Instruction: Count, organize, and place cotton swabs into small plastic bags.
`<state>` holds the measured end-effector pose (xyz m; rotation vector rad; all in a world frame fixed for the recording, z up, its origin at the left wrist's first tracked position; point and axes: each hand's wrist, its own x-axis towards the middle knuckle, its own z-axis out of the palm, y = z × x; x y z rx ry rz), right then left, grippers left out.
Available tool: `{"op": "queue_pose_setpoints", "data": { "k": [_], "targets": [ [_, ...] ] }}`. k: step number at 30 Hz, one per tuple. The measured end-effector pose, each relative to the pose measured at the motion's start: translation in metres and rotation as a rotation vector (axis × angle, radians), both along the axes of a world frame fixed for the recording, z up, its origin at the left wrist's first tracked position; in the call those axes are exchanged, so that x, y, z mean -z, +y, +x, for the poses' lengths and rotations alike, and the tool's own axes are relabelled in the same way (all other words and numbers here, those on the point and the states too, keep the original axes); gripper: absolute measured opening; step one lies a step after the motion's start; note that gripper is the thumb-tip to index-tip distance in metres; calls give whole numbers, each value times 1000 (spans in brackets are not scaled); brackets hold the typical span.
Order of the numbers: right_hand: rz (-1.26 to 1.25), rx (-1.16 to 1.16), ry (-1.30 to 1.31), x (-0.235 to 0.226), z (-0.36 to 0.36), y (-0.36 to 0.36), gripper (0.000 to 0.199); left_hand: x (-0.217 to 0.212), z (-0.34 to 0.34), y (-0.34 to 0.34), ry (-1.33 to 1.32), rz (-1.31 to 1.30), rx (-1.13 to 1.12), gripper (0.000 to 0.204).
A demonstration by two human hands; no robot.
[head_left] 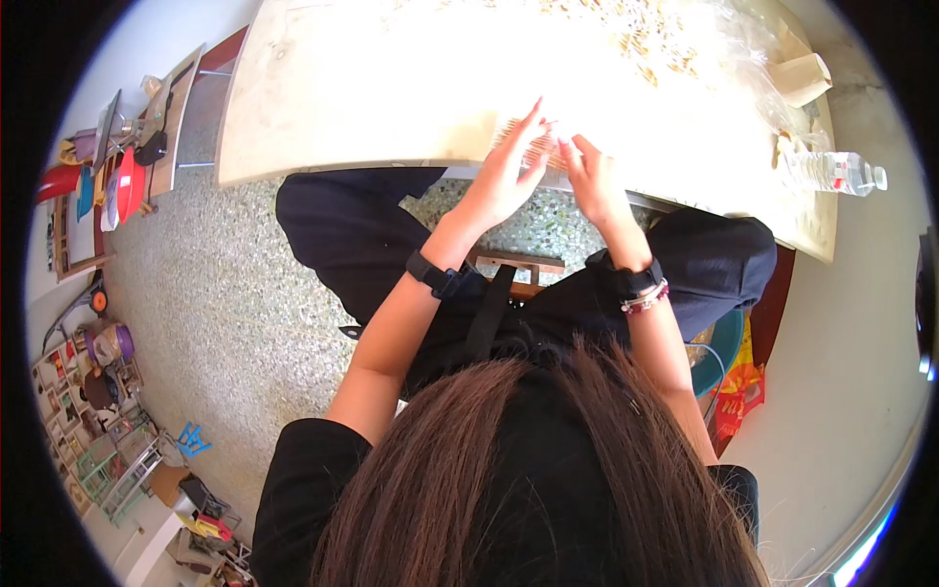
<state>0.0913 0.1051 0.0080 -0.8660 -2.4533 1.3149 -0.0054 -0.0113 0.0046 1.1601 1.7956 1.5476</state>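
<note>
Both my hands are over the near edge of a pale, overexposed table (372,78). Between and under my fingers lies a small flat piece with fine reddish-brown stripes (533,147), like a row of thin strips; glare hides its exact kind. My left hand (497,181) rests at its left side, index finger stretched forward and thumb apart. On the other side, my right hand (595,186) has its thumb and fingers drawn together by the striped piece's right end. Whatever is in that pinch is too small to make out. Dark bands circle both wrists.
Small orange-brown bits (650,44) are scattered at the table's far right. Clear plastic wrapping (738,49), a paper cup (800,80) and a clear bottle (836,173) lie along the right side. A teal bucket (722,347) stands on the floor right of my leg.
</note>
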Motion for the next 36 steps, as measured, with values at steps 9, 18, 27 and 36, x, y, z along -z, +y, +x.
{"op": "queue_pose_setpoints", "data": {
  "k": [9, 18, 27, 36],
  "targets": [
    [63, -238, -143, -12, 29, 10, 21, 28, -14, 8, 504, -16, -270, 37],
    [176, -273, -20, 2, 26, 10, 20, 29, -6, 13, 596, -110, -277, 36],
    [126, -294, -72, 3, 18, 8, 25, 30, -4, 13, 668, -150, -287, 36],
    [148, -278, -142, 6, 6, 2, 33, 29, -4, 12, 685, -143, -288, 36]
  ]
}}
